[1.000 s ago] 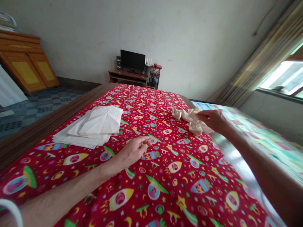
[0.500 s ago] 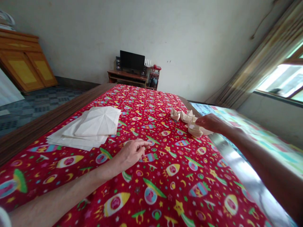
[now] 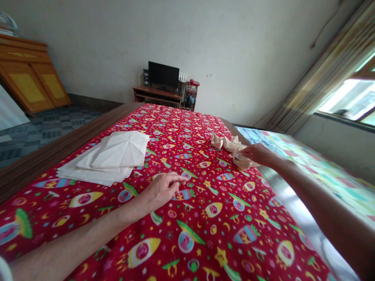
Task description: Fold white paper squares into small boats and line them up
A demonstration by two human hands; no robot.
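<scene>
My right hand (image 3: 259, 154) is at the right side of the red cloth, its fingers closed on a folded paper piece (image 3: 240, 161) shaped like a small boat. The fingertips are partly hidden behind the paper. Just beyond it stand more cream paper pieces, one folded piece (image 3: 216, 141) at the left end of the row and another folded piece (image 3: 232, 143) in the middle. My left hand (image 3: 165, 188) rests on the cloth near the centre, holding nothing, with the index finger stretched out and the others loosely bent. A stack of creased paper sheets (image 3: 121, 150) lies to its left.
A red cloth with rockets (image 3: 190, 230) covers the dark wooden table (image 3: 96, 130). Beside it on the right is a surface with a pastel checked cover (image 3: 295, 152). A monitor (image 3: 164, 74) stands on a small desk by the wall; a wooden cabinet (image 3: 32, 78) is at far left.
My right hand has shifted slightly at the nearest folded paper piece, and the fingers sit a little differently on it. My left hand and the paper stack look the same.
</scene>
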